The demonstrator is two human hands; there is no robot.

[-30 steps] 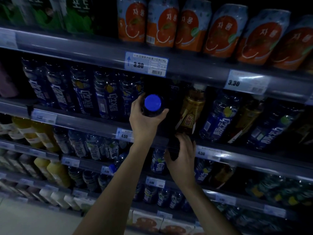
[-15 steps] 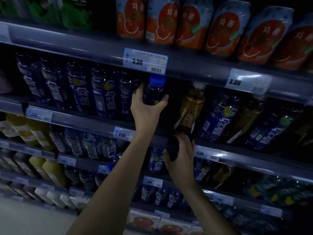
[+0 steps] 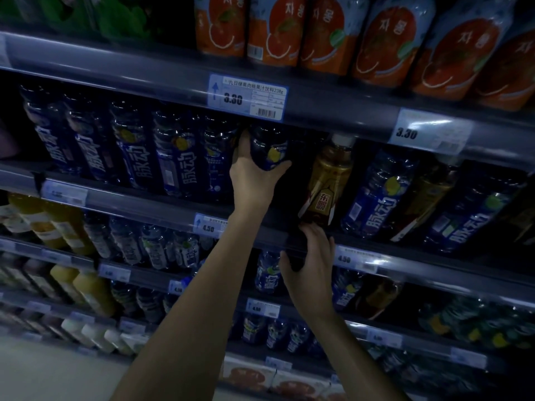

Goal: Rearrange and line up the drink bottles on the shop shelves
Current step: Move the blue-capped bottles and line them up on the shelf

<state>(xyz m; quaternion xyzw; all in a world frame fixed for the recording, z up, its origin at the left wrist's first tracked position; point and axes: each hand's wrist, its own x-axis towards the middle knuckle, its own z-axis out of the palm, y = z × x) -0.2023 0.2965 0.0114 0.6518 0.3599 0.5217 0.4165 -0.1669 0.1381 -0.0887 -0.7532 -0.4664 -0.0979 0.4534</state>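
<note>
Two bare hands reach up to the second shelf [image 3: 162, 204] of a dim drinks rack. The left hand [image 3: 254, 178] is wrapped around the lower part of a dark blue bottle [image 3: 270, 149], thumb on its left side and fingers curled round the right, holding it upright at the right end of a row of matching blue bottles [image 3: 139, 151]. The held bottle's top is hidden behind the shelf edge above, just under a price tag [image 3: 248, 96] reading 3.30. The right hand [image 3: 311, 264] sits lower, its fingers half curled at the shelf's front rail, fingertips touching the base of an amber bottle [image 3: 325, 183] that leans to the left; it grips nothing that can be made out. A dark gap lies between the held bottle and the amber one. To the right of the amber bottle stand more tilted blue bottles [image 3: 379, 195] mixed with other amber ones. On the top shelf, orange fruit-drink cans [image 3: 327, 33] stand in a line. Lower shelves carry yellow juice bottles [image 3: 86, 287] at left and further blue bottles.
</note>
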